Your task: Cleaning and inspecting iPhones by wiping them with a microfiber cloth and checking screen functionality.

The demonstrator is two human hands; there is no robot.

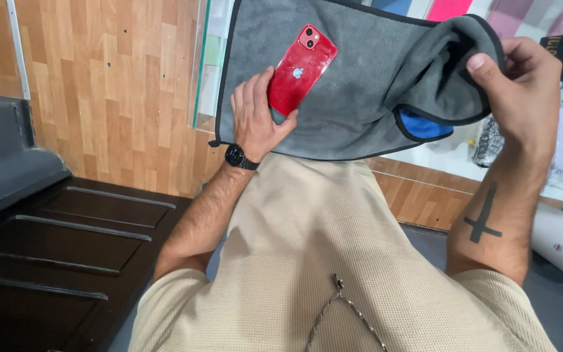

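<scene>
1. The left hand (255, 120) is lying flat, palm down, fingers pointing toward the far side, thumb spread to the right.
2. The right hand (519, 91) is pinching, thumb pressing against curled fingers, wrist bending toward the left.
3. Both forearms are reaching away from the body, bare.

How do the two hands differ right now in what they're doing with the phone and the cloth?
The left hand rests on the red phone, lying back-up and flat; the right hand pinches a raised fold of the grey cloth. The left wrist wears a black watch; the right forearm bears a cross tattoo. Both are bare.
</scene>
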